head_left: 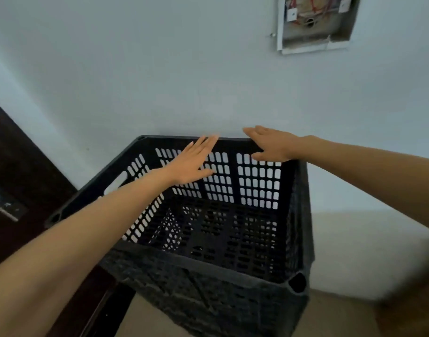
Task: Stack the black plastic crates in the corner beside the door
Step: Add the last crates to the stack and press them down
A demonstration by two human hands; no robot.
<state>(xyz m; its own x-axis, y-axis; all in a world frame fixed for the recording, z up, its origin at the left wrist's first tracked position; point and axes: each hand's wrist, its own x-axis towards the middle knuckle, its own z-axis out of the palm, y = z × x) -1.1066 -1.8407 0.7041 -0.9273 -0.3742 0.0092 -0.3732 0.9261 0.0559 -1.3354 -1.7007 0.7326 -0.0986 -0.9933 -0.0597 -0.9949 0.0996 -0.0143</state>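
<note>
A black plastic crate (242,242) with slotted walls stands open-topped in the corner, its far wall against the white wall. It appears to sit on top of another black crate (208,307), whose side shows below it. My left hand (194,161) reaches over the crate's inside with flat, spread fingers near the far rim. My right hand (274,144) hovers at the far right of that rim, fingers extended. Neither hand grips anything.
A dark wooden door (21,181) with a metal lock plate (4,201) stands at the left, close to the crate. A recessed electrical box (313,23) with exposed wires is set in the wall above. Light floor (354,259) lies to the right.
</note>
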